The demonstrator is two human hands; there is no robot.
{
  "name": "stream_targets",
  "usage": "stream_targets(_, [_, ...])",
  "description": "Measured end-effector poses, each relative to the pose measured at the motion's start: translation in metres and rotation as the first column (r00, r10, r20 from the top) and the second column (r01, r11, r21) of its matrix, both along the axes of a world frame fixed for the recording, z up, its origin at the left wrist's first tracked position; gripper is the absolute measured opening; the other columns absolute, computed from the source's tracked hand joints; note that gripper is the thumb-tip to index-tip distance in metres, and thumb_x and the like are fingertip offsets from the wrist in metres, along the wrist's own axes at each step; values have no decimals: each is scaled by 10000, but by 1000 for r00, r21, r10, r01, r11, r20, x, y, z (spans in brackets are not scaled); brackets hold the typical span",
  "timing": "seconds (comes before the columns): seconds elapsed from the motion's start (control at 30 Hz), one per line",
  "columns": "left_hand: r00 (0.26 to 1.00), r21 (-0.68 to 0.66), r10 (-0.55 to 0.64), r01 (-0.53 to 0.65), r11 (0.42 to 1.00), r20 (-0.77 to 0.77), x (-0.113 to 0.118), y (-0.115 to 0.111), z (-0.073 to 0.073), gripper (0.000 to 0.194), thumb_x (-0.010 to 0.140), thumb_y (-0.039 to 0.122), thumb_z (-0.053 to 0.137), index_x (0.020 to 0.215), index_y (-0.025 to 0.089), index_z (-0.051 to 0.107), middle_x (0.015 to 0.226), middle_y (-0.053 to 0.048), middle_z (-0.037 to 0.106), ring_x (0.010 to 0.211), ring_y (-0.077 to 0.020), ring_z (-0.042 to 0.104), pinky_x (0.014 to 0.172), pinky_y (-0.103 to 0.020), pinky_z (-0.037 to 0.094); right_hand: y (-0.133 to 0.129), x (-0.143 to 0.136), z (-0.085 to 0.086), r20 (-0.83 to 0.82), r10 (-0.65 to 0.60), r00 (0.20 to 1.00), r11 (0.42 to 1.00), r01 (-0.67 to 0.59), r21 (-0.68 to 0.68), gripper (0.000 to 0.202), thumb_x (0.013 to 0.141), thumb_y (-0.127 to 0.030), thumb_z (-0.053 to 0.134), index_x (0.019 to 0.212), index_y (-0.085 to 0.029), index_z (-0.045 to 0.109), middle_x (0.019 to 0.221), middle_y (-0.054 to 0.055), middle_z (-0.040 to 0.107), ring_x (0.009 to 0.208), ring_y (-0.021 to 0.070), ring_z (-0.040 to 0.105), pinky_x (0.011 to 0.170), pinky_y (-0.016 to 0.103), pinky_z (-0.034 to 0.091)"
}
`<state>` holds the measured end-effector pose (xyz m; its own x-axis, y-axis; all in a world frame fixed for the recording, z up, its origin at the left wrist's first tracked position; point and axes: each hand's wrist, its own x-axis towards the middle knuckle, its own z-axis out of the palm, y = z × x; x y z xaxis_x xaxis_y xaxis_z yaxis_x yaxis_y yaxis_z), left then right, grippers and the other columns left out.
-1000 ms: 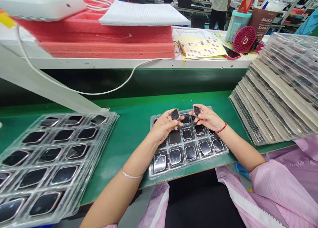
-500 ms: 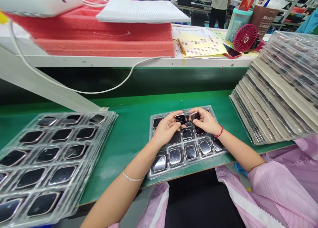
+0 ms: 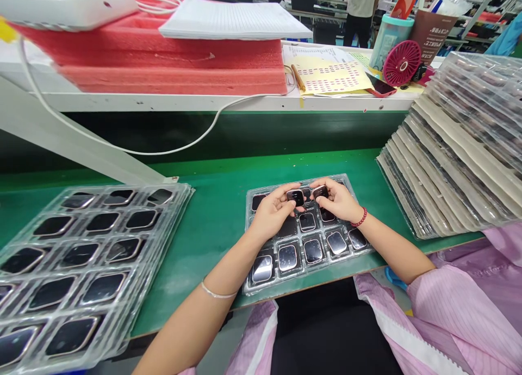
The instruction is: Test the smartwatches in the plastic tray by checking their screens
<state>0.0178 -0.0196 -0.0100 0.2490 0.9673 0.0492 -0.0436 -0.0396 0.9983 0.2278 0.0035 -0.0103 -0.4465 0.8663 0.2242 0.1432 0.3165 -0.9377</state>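
Between the thumb and fingers of my left hand (image 3: 272, 211) is a smartwatch body (image 3: 295, 197), its dark screen facing me with small light marks on it. My right hand (image 3: 339, 202) pinches a second smartwatch body (image 3: 320, 192), partly covered by the thumb. Both hands are close together over a clear plastic tray (image 3: 269, 286). Square dark-screened watch bodies sit in its pockets, among them one in the front row (image 3: 287, 257). My hands and forearms hide part of the tray's back rows.
At left lies a stack of clear trays (image 3: 163, 255) filled with watch bodies. A tall, leaning stack of trays (image 3: 452, 163) stands at right. Above the green bench (image 3: 212, 217), a shelf holds red foam (image 3: 171, 65), papers (image 3: 236, 18), a pink fan (image 3: 402, 63) and a phone (image 3: 381, 85).
The watch body in my left hand has tilted slightly, and the marks on its screen look different. Both hands stay in nearly the same place.
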Motion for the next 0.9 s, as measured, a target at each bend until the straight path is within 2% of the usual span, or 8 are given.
stream_targets(0.2, [1000,1,17,-17,1000,12,0,0,1,405,784,288,678,1162,158,613,968,-77,702,710,-181,713,562,-252,505,0,0,1,4,6,1000,1000,-6,-9,321,816,-189,585,1134,-166,551,1005,82,664,904,206,662,706,307,546])
stream_targets(0.57, [999,-11,30,-31,999,-21,1,0,4,383,733,239,668,1099,144,606,1011,-90,710,702,-177,711,550,-237,498,0,1,-1,18,5,1000,1000,-5,-23,361,787,-133,562,1145,-181,555,1042,67,661,862,178,660,761,316,564])
stream_targets(0.9, [1000,-21,26,-26,999,-2,1,0,5,394,727,249,695,1095,144,600,993,-93,723,693,-175,710,547,-235,497,0,1,1,19,1,1000,1000,-1,2,339,818,-222,606,1147,-167,550,1031,76,672,890,190,667,739,313,551])
